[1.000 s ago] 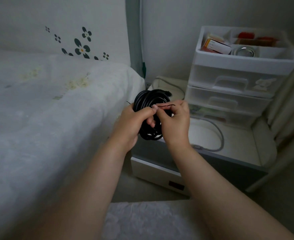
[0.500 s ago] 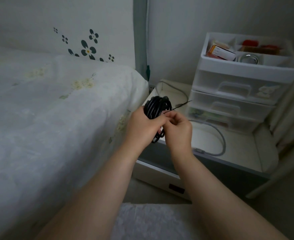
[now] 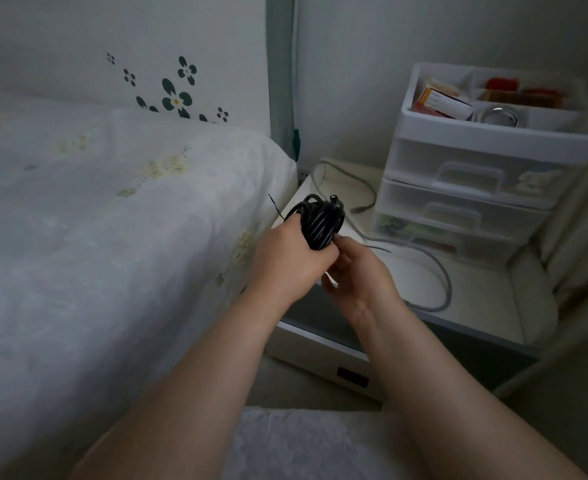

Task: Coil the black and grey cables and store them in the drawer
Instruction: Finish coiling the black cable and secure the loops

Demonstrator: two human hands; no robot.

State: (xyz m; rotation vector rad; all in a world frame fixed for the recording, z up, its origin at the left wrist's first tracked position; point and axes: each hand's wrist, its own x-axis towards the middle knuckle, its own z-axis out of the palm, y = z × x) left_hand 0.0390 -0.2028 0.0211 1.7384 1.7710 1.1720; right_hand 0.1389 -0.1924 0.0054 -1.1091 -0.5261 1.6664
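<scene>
Black coiled cable bundle (image 3: 321,220) sits gripped in the left hand (image 3: 291,261), fingers curled round its lower part; the right hand (image 3: 356,277) pinches a thin black tie wire (image 3: 377,247) just beside it. Farther right, a loose grey cable (image 3: 438,271) lies on the white bedside table (image 3: 486,306), near the clear plastic drawer unit (image 3: 476,188).

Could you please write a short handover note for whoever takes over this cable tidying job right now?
Left hand: grips the black cable coil.
Right hand: pinches a thin tie at the coil's lower end.
Grey cable: loose and uncoiled on the nightstand, in front of the plastic drawer unit.
Done: black cable coiled.
Left: finish tying it, coil the grey cable, put both into a drawer; all visible drawers are closed.
</scene>
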